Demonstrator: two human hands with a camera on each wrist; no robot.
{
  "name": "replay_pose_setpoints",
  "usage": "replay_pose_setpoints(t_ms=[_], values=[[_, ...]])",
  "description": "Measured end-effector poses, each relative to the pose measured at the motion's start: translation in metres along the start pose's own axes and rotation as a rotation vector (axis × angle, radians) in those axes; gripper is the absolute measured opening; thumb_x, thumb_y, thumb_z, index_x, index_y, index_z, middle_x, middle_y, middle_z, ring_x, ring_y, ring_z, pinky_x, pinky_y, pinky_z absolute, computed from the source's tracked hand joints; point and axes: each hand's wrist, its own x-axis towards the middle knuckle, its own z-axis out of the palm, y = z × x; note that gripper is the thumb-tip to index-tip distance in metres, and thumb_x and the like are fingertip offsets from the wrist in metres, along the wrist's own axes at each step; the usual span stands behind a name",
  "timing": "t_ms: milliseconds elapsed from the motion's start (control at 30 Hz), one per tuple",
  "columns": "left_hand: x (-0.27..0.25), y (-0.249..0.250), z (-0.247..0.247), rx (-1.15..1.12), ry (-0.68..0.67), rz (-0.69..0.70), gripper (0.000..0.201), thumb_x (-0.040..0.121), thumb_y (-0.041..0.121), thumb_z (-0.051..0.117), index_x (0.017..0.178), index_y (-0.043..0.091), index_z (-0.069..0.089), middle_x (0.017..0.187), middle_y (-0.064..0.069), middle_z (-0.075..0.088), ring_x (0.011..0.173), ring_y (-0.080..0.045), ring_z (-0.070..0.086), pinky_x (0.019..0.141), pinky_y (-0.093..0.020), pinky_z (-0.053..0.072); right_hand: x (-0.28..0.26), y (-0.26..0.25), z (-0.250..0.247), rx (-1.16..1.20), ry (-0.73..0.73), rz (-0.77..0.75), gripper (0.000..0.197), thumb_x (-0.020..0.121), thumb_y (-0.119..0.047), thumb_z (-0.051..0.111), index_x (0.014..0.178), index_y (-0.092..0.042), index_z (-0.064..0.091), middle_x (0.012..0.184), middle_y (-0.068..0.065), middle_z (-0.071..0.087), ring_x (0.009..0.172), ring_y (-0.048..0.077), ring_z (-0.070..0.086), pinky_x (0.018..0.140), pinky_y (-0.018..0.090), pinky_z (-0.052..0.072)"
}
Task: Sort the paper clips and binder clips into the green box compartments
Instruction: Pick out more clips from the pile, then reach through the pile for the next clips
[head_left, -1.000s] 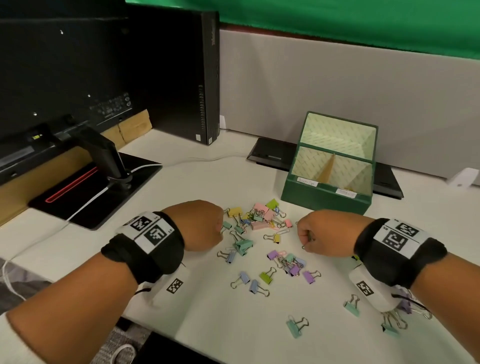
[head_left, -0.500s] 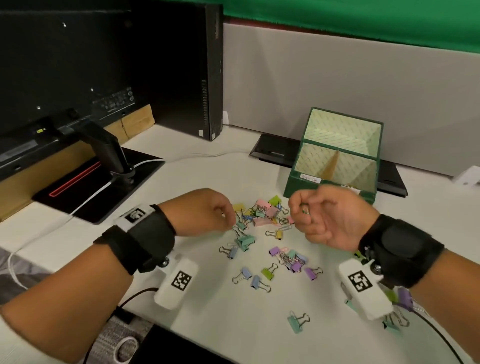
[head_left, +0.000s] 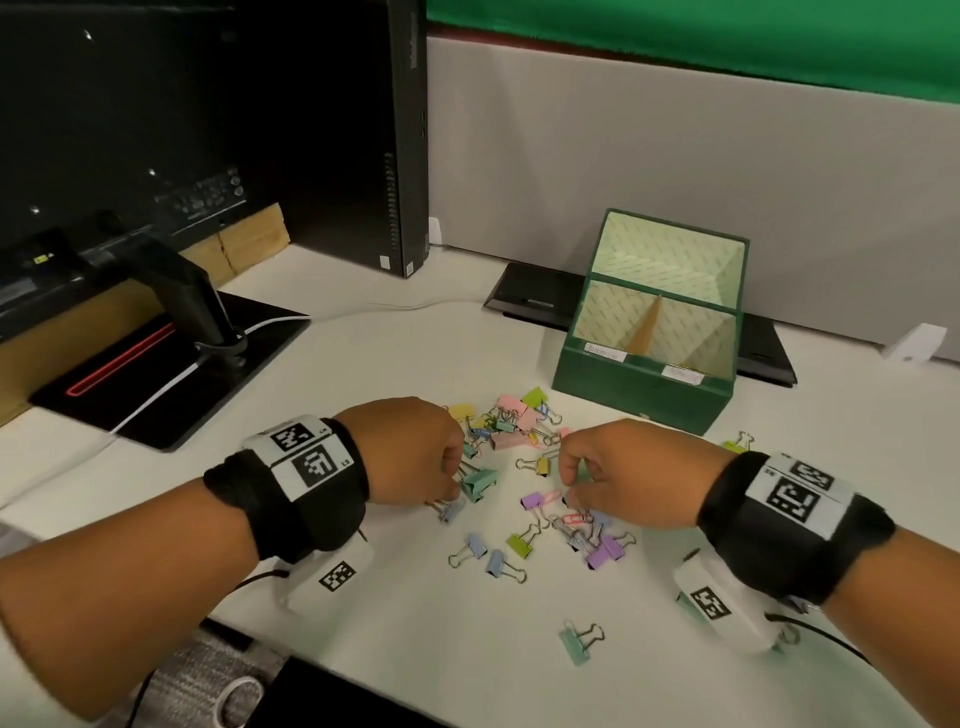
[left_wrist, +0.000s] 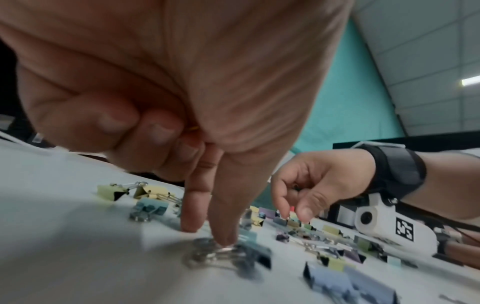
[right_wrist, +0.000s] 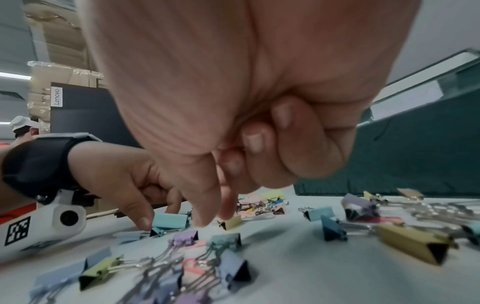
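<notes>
Pastel binder clips (head_left: 519, 431) and a few paper clips (head_left: 571, 519) lie scattered in front of the green box (head_left: 639, 387), which has three compartments. My left hand (head_left: 457, 483) is at the pile's left edge. Its thumb presses the wire handle of a blue binder clip (left_wrist: 249, 255) and its forefinger touches the table beside a teal binder clip (right_wrist: 168, 220). Its other fingers are curled on a thin yellow paper clip (left_wrist: 193, 128). My right hand (right_wrist: 215, 218) points thumb and forefinger down onto the pile's middle, and a red paper clip (left_wrist: 292, 208) shows between their tips.
A monitor on its black stand (head_left: 171, 353) and a black computer tower (head_left: 363, 135) fill the back left. A flat black device (head_left: 540, 299) lies behind the box, against a grey partition. Stray binder clips (head_left: 579, 642) lie near the table's front edge.
Half a second ago my right hand was lifted and turned up with a small clip pinched. It has dropped back onto the pile. My left hand stayed at the pile's left edge.
</notes>
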Motion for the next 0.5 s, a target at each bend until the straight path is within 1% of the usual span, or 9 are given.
replay_pose_setpoints(t_ms=[100,167,233,300,367,400,433,467,500], values=[[0.002,0.008,0.001,0.077,0.011,0.028,0.019,0.089,0.042,0.062,0.098,0.028,0.069,0.105,0.007,0.067,0.095,-0.016,0.062,0.081,-0.031,0.052,0.008,-0.009,0.003,-0.078,-0.024,-0.02,0.017,0.091,-0.048,0.059,0.103,-0.036,0.06,0.088,-0.014,0.055,0.084,0.01,0.054,0.071,0.03,0.045],[0.003,0.012,0.003,0.145,0.014,0.044,0.019,0.09,0.041,0.06,0.1,0.027,0.069,0.104,0.006,0.067,0.093,-0.017,0.062,0.077,-0.029,0.051,0.012,-0.015,0.006,-0.124,-0.034,-0.03,0.013,0.091,-0.039,0.059,0.101,-0.033,0.061,0.091,-0.013,0.057,0.086,0.013,0.055,0.068,0.028,0.044],[0.005,0.014,0.005,0.196,0.01,0.061,0.019,0.092,0.038,0.058,0.102,0.026,0.068,0.103,0.005,0.066,0.091,-0.018,0.061,0.071,-0.027,0.045,0.016,-0.018,0.008,-0.123,-0.047,-0.027,0.006,0.09,-0.031,0.059,0.094,-0.028,0.063,0.091,-0.008,0.063,0.084,0.015,0.058,0.069,0.027,0.045],[0.006,0.014,0.006,0.207,0.001,0.08,0.016,0.095,0.036,0.055,0.1,0.025,0.066,0.103,0.006,0.066,0.089,-0.017,0.058,0.068,-0.025,0.038,0.02,-0.019,0.008,-0.088,-0.098,-0.01,0.006,0.089,-0.027,0.059,0.086,-0.024,0.063,0.088,-0.004,0.065,0.078,0.015,0.057,0.069,0.027,0.048],[0.007,0.013,0.004,0.197,-0.015,0.092,0.013,0.096,0.032,0.053,0.098,0.025,0.064,0.101,0.006,0.065,0.087,-0.016,0.056,0.066,-0.024,0.036,0.02,-0.016,0.006,-0.061,-0.135,-0.001,0.01,0.087,-0.029,0.061,0.078,-0.023,0.058,0.082,-0.004,0.063,0.072,0.014,0.052,0.068,0.03,0.049],[0.007,0.012,0.003,0.208,-0.03,0.1,0.013,0.096,0.029,0.051,0.098,0.023,0.063,0.099,0.005,0.064,0.085,-0.016,0.055,0.063,-0.023,0.035,0.019,-0.014,0.002,-0.054,-0.14,-0.004,0.013,0.085,-0.029,0.061,0.075,-0.023,0.054,0.078,-0.005,0.059,0.069,0.014,0.049,0.066,0.03,0.047],[0.006,0.012,0.001,0.224,-0.05,0.099,0.014,0.096,0.027,0.049,0.097,0.02,0.062,0.095,0.004,0.063,0.081,-0.016,0.054,0.06,-0.023,0.034,0.017,-0.011,-0.001,-0.027,-0.132,-0.008,0.015,0.085,-0.028,0.06,0.074,-0.023,0.052,0.073,-0.006,0.054,0.066,0.012,0.045,0.062,0.029,0.043],[0.006,0.01,0.0,0.228,-0.074,0.084,0.013,0.094,0.025,0.048,0.094,0.019,0.06,0.091,0.003,0.061,0.078,-0.016,0.052,0.06,-0.024,0.035,0.015,-0.007,-0.005,0.072,-0.118,0.003,0.015,0.087,-0.024,0.059,0.074,-0.021,0.051,0.07,-0.007,0.05,0.062,0.011,0.042,0.058,0.026,0.038],[0.006,0.008,-0.003,0.208,-0.092,0.063,0.013,0.092,0.026,0.048,0.089,0.018,0.058,0.086,0.002,0.059,0.075,-0.016,0.051,0.061,-0.026,0.038,0.013,-0.001,-0.009,0.277,-0.109,0.035,0.015,0.088,-0.019,0.058,0.074,-0.019,0.052,0.066,-0.006,0.047,0.058,0.011,0.038,0.052,0.024,0.032]])
